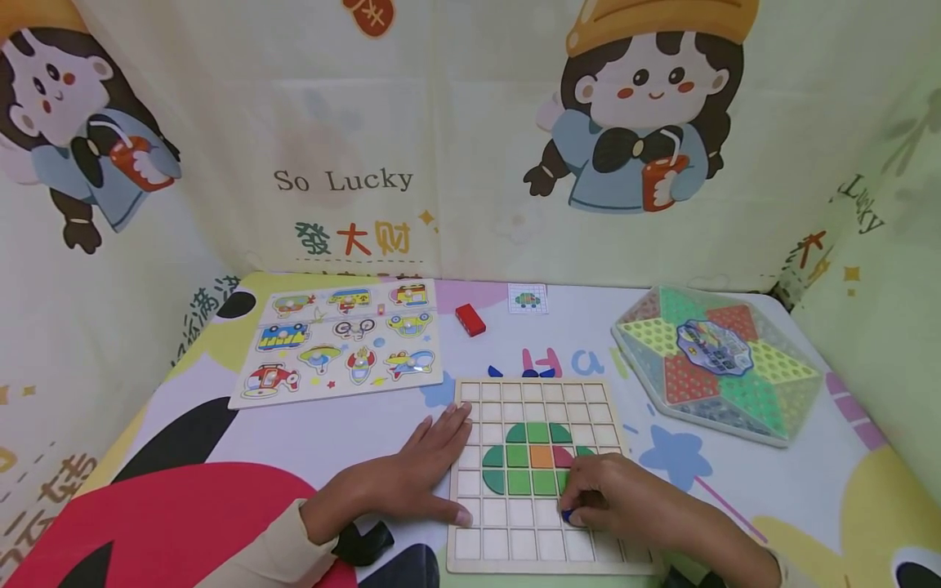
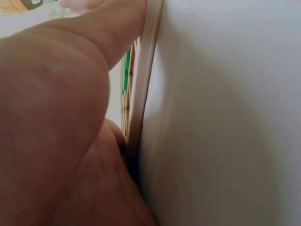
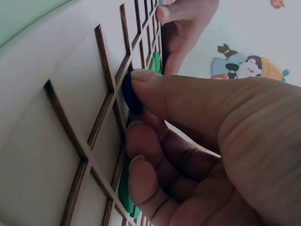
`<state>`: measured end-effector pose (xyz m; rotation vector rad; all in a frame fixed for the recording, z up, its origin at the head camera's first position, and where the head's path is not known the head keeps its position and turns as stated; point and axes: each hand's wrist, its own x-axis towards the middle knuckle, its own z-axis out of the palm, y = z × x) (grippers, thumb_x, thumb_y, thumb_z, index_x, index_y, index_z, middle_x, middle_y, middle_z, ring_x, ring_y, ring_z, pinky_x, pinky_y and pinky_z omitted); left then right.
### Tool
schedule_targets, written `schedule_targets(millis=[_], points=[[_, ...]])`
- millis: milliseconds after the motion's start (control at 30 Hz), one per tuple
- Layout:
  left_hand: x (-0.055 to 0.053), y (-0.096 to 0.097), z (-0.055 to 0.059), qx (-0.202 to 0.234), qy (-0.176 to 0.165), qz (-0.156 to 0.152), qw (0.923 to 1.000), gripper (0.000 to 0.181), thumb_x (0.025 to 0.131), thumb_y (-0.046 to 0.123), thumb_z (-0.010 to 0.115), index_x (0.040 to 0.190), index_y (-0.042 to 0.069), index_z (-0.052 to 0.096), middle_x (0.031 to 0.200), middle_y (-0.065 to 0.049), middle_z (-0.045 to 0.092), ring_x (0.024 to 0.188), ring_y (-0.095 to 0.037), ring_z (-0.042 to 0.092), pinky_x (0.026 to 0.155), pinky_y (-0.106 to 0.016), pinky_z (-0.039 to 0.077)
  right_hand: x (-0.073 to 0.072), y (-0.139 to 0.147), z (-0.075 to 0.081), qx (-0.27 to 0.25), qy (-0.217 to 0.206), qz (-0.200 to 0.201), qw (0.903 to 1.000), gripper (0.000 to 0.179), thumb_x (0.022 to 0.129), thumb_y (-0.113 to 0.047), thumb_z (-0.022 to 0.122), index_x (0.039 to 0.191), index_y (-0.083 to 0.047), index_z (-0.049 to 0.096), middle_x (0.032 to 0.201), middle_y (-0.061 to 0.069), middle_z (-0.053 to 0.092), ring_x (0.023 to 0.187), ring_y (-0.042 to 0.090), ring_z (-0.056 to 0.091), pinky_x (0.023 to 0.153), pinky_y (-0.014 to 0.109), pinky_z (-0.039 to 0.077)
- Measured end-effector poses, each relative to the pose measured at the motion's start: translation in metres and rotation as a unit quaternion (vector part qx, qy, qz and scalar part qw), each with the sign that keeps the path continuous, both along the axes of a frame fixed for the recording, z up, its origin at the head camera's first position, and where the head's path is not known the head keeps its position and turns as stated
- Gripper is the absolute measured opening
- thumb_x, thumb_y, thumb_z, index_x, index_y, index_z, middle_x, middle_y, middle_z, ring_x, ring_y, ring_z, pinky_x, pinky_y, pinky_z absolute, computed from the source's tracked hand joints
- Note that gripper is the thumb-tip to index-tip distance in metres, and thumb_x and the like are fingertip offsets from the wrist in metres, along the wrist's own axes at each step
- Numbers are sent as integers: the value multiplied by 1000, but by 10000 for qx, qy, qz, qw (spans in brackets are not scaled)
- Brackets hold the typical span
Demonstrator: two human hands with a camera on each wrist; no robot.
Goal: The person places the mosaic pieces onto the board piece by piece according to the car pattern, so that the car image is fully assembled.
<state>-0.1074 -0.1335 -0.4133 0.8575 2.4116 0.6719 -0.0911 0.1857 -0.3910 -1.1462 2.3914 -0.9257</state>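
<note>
A wooden grid board (image 1: 496, 563) lies before me, its middle squares filled with green tiles (image 1: 518, 482), an orange tile (image 1: 541, 456) and a red tile (image 1: 562, 456). My right hand (image 1: 617, 498) pinches a dark blue tile (image 3: 131, 93) between thumb and finger, low over the grid in the row under the green tiles. My left hand (image 1: 415, 469) rests along the board's left edge, fingers straight, fingertips at the upper rim and thumb on the lower left squares. In the left wrist view, the board's edge (image 2: 143, 84) runs beside the palm.
Dark blue pieces (image 1: 529, 373) lie just beyond the board. Farther back are a pattern card (image 1: 528, 299) and a small red block (image 1: 470, 320). A vehicle puzzle board (image 1: 390, 392) lies at the back left, a hexagonal case of coloured sections (image 1: 716, 359) at the back right.
</note>
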Motion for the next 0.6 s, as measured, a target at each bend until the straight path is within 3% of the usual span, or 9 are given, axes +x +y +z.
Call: schedule_targets(millis=[333,600], points=[[0,1,1,-25,-7,1,10000,113,78,63,68,157,11,7,162,3,-11,145,-16,-16,115,-50,-6,1,0,3,331,362,32,9988,9,86,-11,75,91,-18,75,91,-20,60,83,-3,55,71,24,51],[0,0,0,13,-2,-10,10000,113,78,63,68,157,10,7,162,2,-10,146,-18,-16,115,-50,-6,-4,4,10,137,29,-55,9999,9,91,-14,70,96,-20,75,93,-17,63,86,0,56,72,25,51]])
